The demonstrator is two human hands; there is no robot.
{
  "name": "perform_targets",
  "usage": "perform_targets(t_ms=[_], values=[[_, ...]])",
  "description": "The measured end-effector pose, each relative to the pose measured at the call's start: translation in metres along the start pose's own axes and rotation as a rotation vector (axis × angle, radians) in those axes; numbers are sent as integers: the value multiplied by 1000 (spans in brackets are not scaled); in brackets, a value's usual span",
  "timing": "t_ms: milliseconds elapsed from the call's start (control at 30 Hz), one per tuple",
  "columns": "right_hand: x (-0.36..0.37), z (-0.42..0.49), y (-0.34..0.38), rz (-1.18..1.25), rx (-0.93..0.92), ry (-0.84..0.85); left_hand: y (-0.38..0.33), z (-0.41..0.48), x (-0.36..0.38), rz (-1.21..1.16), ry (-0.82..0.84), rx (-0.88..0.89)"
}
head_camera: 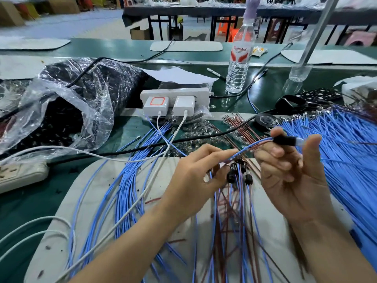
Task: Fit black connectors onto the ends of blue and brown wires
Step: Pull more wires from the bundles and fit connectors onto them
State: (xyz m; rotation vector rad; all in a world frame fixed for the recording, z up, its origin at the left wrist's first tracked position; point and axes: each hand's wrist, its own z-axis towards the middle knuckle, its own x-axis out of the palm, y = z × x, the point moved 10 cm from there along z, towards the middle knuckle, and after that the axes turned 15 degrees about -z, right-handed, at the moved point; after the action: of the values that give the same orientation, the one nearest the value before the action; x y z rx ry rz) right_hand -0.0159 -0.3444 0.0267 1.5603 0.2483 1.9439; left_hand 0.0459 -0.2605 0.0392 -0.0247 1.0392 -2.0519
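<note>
Your right hand (pixel 293 176) had the black connector (pixel 284 140) pinched between the curled forefinger and the thumb, with the remaining fingers folded beneath it; the exact contact was blurred. Just left of that grip, your left hand (pixel 195 176) pinched the blue and brown wire pair (pixel 253 147) between thumb and forefinger. Both leads ran up into the connector's near end.

In my judgement the step in hand was seating this pair in the housing. Whether the terminals had gone fully home could not be told. The next move would call for a steady push along the line of the wires with the connector held still. A light pull to prove the fit should come before you set the piece down.

The connector was a short, dark, roughly cylindrical body with a pale tip showing at the thumb end. Directly below the grip, finished assemblies (pixel 238 172) lay on the grey mat (pixel 85 193), their black connectors clustered together. Loose blue wires (pixel 346 144) fanned out to the right of the grip. Loose brown wires (pixel 242 125) with bare metal ends lay beyond it.
</note>
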Motion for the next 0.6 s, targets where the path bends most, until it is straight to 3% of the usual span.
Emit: perform_targets(t_ms=[167,300,433,500,600], values=[[5,-4,14,-75,-59,-20,-13,-1,8,152,12,107],[3,-4,35,-438,-153,-230,-13,0,10,-19,32,4],[14,-2,62,-701,-186,-383,-13,10,12,-367,9,-213],[21,-3,85,-808,-232,-451,-30,18,8,-505,-15,-235],[17,-11,126,-866,-302,-727,-67,32,4,-440,13,-190]])
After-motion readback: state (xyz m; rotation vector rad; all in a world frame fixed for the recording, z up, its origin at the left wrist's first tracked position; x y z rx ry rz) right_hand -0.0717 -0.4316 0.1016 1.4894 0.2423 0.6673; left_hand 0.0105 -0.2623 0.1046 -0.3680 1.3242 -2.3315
